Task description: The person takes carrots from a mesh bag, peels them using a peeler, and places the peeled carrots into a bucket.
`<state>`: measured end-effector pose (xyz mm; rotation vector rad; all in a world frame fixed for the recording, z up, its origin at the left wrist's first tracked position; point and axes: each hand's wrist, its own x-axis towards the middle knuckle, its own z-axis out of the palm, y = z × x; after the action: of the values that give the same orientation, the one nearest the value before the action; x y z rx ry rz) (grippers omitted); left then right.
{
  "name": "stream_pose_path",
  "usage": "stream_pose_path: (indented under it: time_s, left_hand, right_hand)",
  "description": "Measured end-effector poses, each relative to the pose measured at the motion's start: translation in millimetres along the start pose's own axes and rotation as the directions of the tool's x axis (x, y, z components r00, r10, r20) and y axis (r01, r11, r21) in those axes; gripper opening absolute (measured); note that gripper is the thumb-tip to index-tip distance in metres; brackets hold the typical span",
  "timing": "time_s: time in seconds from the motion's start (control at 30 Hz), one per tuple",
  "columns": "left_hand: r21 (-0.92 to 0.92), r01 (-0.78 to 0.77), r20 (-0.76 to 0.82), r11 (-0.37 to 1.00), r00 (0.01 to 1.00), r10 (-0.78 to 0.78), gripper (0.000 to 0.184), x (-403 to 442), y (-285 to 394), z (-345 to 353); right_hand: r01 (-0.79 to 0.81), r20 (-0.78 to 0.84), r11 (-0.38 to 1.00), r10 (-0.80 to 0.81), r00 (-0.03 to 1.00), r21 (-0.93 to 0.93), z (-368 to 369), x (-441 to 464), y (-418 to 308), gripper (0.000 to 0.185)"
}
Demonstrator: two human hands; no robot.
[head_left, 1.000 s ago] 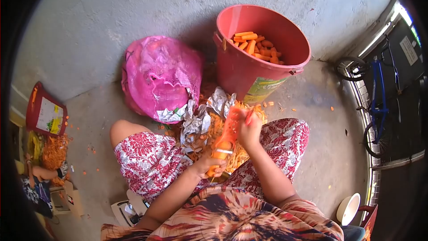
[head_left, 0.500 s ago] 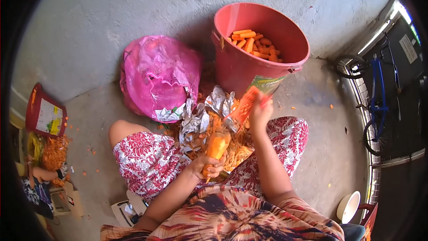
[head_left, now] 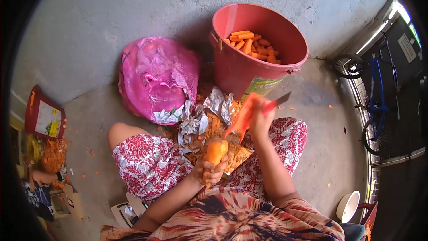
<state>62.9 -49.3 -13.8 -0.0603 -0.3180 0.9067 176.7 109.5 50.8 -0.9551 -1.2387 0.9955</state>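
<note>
My left hand [head_left: 209,172] is wrapped round the lower part of a large carrot [head_left: 216,150], which points up and away from my lap. To its right, my right hand [head_left: 260,124] is closed on an orange-red peeler [head_left: 242,118], slightly blurred and apart from the carrot. A knife [head_left: 277,102] with a red handle and dark blade also sticks out of that hand. Below the carrot and between my legs lies a heap of orange peelings [head_left: 236,156] with crumpled newspaper [head_left: 194,127].
A big red bucket [head_left: 232,73] holding several peeled carrots stands by the wall. Beside it sits a pink mesh sack [head_left: 156,76]. Another person's arm [head_left: 44,176] is at far left, near more peelings and a red bucket [head_left: 38,102]. A blue bicycle [head_left: 378,93] stands right.
My right hand has turned, so the knife blade now points out to the right. The carrot has tilted slightly more upright in my left hand.
</note>
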Motion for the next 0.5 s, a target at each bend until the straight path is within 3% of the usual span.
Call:
stream_pose_path:
  time_s: [0.03, 0.07, 0.2, 0.23, 0.27, 0.33, 0.37, 0.4, 0.47, 0.5]
  left_hand:
    - [0.039, 0.017, -0.034, 0.999, 0.999, -0.015, 0.032, -0.5, -0.9, -1.4]
    - [0.078, 0.033, -0.070, 0.996, 0.997, -0.028, 0.031, -1.8, -1.3, -3.0]
    - [0.232, 0.032, -0.192, 0.972, 0.981, 0.013, 0.031, -3.6, 14.1, -2.2]
    - [0.349, 0.090, -0.250, 0.933, 0.968, 0.000, 0.030, -6.9, 14.9, -0.2]
    - [0.353, 0.120, -0.278, 0.928, 0.960, -0.018, 0.030, -7.2, 13.1, -0.4]
    - [0.358, 0.179, -0.342, 0.916, 0.939, -0.050, 0.030, -11.9, 8.3, -1.8]
    - [0.362, 0.195, -0.397, 0.911, 0.917, -0.039, 0.030, -13.2, 10.6, -5.3]
    - [0.392, 0.217, -0.398, 0.894, 0.916, -0.048, 0.030, -14.3, 11.6, -7.0]
    - [0.463, 0.249, -0.383, 0.851, 0.922, -0.062, 0.029, -9.0, 13.9, -10.5]
    - [0.477, 0.286, -0.365, 0.831, 0.925, -0.109, 0.028, -5.8, 11.2, -6.6]
  right_hand:
    - [0.103, 0.079, 0.994, -0.100, 0.992, -0.029, 7.2, -17.4, -4.3, 0.022]
    - [0.291, 0.216, 0.916, -0.236, 0.947, -0.276, 1.9, -28.1, 15.6, 0.021]
    - [-0.071, -0.002, 0.976, 0.072, 0.997, -0.207, 10.3, -6.6, 13.9, 0.020]
    - [-0.144, -0.049, 0.976, 0.137, 0.989, -0.165, 4.4, 4.8, 25.7, 0.020]
    - [-0.078, -0.084, 0.954, 0.056, 0.995, -0.291, -7.7, 20.6, 36.0, 0.019]
    - [-0.250, -0.052, 0.968, 0.249, 0.967, -0.026, -21.8, 33.9, 30.9, 0.019]
    - [-0.281, 0.035, 0.960, 0.281, 0.959, 0.003, -21.9, 30.5, 30.3, 0.019]
    - [-0.255, 0.086, 0.966, 0.258, 0.962, -0.045, -20.2, 18.9, 32.0, 0.017]
    - [-0.075, 0.181, 0.925, 0.152, 0.972, -0.372, -3.7, -11.1, 23.8, 0.017]
    - [-0.097, 0.154, 0.918, 0.167, 0.974, -0.383, -3.2, -6.2, 30.0, 0.019]
